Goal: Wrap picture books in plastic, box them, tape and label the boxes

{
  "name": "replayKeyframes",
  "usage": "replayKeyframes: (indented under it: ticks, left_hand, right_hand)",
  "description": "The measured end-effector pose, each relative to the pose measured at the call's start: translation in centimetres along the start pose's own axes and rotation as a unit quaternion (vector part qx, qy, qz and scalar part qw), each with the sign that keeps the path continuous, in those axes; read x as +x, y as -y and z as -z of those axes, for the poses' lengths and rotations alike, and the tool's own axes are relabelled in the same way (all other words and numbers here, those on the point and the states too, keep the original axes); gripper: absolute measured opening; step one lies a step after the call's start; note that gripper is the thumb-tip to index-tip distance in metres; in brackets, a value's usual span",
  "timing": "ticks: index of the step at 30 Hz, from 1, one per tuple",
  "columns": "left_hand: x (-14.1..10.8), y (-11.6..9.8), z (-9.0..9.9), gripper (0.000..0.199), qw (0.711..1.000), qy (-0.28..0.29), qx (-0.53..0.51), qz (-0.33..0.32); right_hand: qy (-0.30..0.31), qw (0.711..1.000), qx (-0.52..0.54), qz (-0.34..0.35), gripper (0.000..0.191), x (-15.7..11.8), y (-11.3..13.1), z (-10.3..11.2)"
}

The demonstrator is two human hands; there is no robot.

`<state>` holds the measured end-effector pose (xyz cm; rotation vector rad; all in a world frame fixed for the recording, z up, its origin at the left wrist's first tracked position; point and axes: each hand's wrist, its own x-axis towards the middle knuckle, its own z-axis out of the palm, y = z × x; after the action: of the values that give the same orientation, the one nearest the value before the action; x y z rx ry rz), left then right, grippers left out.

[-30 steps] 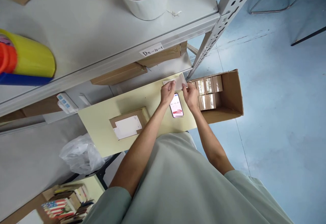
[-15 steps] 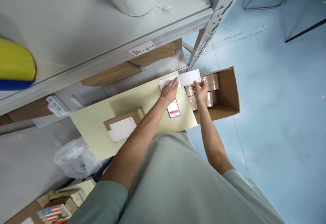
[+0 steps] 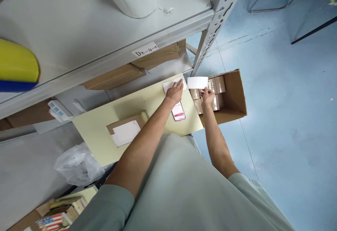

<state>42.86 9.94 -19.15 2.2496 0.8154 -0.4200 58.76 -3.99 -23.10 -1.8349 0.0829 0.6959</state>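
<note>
Blue, smooth floor (image 3: 284,126) fills the right side of view; grey metal shelving unit (image 3: 79,24) spans the upper left, its edge bearing a white rectangular tag (image 3: 144,49) marked "D3-4-1". Below it extends a pale yellow rectangular tabletop (image 3: 89,122), where the person in a grey-green garment (image 3: 210,203) works. At the tabletop's right end stands an open brown cardboard carton (image 3: 235,92), partly filled with small brown taped boxes (image 3: 220,84). A crumpled translucent plastic bag (image 3: 79,164) is near the tabletop's lower left edge. On the tabletop, left of the person's left forearm, lies a flat brown cardboard package (image 3: 112,127) with a white paper label (image 3: 126,133) on top.

Flat white paper sheet (image 3: 169,84): on the tabletop's far right corner, partly covered by the left hand (image 3: 174,93). White paper slip (image 3: 197,82): just beside that sheet, over the near-left part of the carton (print, if any, is not legible). Left hand: fingers extended, laid on the sheet, not clenched. Right hand (image 3: 207,96): fingertips pinch the slip's lower right edge. Slim pink-and-white-screened phone (image 3: 177,110): on the tabletop, just below the left hand, which hides its upper part.
</note>
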Motion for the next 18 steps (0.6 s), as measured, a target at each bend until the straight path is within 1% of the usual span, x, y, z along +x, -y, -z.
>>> replayKeyframes:
  ticks: [3, 5, 8, 10, 12, 13, 14, 15, 16, 18]
  left_hand:
    - [0.3, 0.0, 0.1, 0.085, 1.0, 0.004, -0.016, 0.006]
    - [0.6, -0.1, 0.3, 0.081, 0.998, -0.003, -0.057, 0.024]
    - [0.4, -1.0, 0.7, 0.067, 0.983, -0.038, -0.172, 0.06]
    - [-1.1, -2.2, 1.0, 0.061, 0.961, -0.072, -0.257, 0.072]
    - [-4.0, -3.9, 1.1, 0.063, 0.931, -0.096, -0.346, 0.067]
    - [-5.8, -4.7, 1.1, 0.066, 0.907, -0.095, -0.407, 0.06]
    - [-7.8, -5.5, 1.0, 0.069, 0.875, -0.087, -0.473, 0.054]
    - [-9.8, -6.2, 0.9, 0.07, 0.842, -0.083, -0.53, 0.064]
    - [-11.9, -6.7, 0.8, 0.07, 0.808, -0.105, -0.572, 0.09]
    - [-15.6, -7.1, 0.7, 0.069, 0.755, -0.166, -0.618, 0.14]
  right_hand:
    - [-0.07, 0.998, -0.005, -0.01, 0.047, -1.1, -0.3, 2.2]
    - [-0.093, 0.996, -0.015, 0.009, 0.048, -2.4, 0.0, 3.5]
    - [-0.086, 0.991, -0.052, 0.087, 0.047, -5.4, 1.3, 4.6]
    - [-0.07, 0.978, -0.104, 0.165, 0.046, -7.8, 2.5, 5.0]
    - [-0.031, 0.951, -0.166, 0.258, 0.044, -10.4, 3.6, 5.1]
    - [0.005, 0.933, -0.193, 0.304, 0.041, -11.7, 4.0, 5.1]
    - [0.046, 0.912, -0.22, 0.345, 0.037, -13.1, 4.3, 5.1]
    - [0.088, 0.888, -0.246, 0.378, 0.033, -14.4, 4.5, 5.1]
    - [0.131, 0.864, -0.271, 0.404, 0.029, -15.8, 4.5, 4.9]
    - [0.217, 0.816, -0.304, 0.441, 0.021, -18.3, 4.3, 4.7]
